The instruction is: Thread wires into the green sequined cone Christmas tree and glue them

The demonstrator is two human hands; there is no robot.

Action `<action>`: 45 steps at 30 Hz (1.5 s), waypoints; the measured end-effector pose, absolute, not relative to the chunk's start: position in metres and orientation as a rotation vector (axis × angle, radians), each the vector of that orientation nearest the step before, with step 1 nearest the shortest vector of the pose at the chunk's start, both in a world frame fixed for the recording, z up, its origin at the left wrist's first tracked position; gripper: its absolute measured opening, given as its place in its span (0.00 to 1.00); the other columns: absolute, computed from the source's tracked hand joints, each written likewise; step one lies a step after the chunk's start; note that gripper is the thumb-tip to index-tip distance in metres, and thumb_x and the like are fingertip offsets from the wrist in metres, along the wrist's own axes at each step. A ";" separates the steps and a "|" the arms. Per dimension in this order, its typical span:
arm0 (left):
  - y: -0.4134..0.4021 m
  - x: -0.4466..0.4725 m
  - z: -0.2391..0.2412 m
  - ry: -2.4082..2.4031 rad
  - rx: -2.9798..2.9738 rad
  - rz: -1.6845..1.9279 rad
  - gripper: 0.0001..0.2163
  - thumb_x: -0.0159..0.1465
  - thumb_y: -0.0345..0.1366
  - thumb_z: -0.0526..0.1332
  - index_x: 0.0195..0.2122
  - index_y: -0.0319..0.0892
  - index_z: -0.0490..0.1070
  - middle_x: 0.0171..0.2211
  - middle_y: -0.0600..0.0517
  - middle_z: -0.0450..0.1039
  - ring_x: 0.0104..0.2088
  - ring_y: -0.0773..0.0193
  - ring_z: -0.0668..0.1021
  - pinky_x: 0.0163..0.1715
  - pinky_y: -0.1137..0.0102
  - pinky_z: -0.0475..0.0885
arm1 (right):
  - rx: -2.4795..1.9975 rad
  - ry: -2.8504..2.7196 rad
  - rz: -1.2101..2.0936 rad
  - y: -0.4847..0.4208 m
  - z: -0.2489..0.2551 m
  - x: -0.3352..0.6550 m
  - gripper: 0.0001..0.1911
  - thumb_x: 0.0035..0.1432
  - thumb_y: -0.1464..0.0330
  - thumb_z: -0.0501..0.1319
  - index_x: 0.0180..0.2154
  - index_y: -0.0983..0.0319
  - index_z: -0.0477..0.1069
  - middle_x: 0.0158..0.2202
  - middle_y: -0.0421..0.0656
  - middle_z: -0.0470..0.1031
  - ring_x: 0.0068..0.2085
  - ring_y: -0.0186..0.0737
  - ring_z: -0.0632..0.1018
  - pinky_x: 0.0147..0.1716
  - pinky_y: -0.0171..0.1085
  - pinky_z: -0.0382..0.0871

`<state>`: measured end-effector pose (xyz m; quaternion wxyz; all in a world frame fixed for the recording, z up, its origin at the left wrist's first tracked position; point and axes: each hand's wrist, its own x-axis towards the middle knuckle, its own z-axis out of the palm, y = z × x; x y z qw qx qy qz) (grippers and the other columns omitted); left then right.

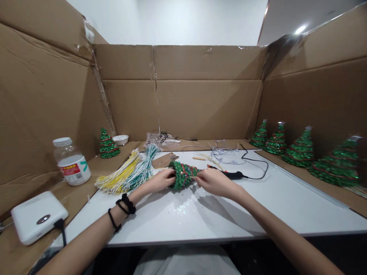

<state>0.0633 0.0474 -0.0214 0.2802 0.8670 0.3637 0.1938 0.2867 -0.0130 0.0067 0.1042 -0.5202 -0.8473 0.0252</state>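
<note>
A small green Christmas tree (pixel 183 175) with red trim lies on its side over the white table, its base toward the left. My left hand (pixel 164 179) is closed around the edge of that base. My right hand (pixel 210 181) pinches with thumb and forefinger close against the tree's side, near its narrow end. A thin pale strand seems to show at those fingertips, too small to name. Just beyond my right hand lies a black-handled corded tool (pixel 235 175), partly hidden by the hand. Glitter (pixel 183 210) is scattered on the table below the tree.
Bundles of yellow-white (pixel 119 175) and green-white wires (pixel 147 164) lie left. Clear tangled wire (pixel 225 154) sits behind. Finished-looking trees (pixel 299 149) line the right; another tree (pixel 107 144) stands left, near a jar (pixel 71 162) and white box (pixel 38 217). Cardboard walls (pixel 206 107) enclose the table.
</note>
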 end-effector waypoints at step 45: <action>0.022 0.076 0.007 1.393 2.957 0.177 0.13 0.61 0.29 0.50 0.28 0.37 0.73 0.30 0.40 0.76 0.31 0.53 0.77 0.32 0.66 0.66 | -1.222 -2.176 0.016 0.011 -0.046 0.273 0.16 0.63 0.70 0.46 0.24 0.62 0.63 0.25 0.43 0.70 0.27 0.36 0.67 0.30 0.34 0.55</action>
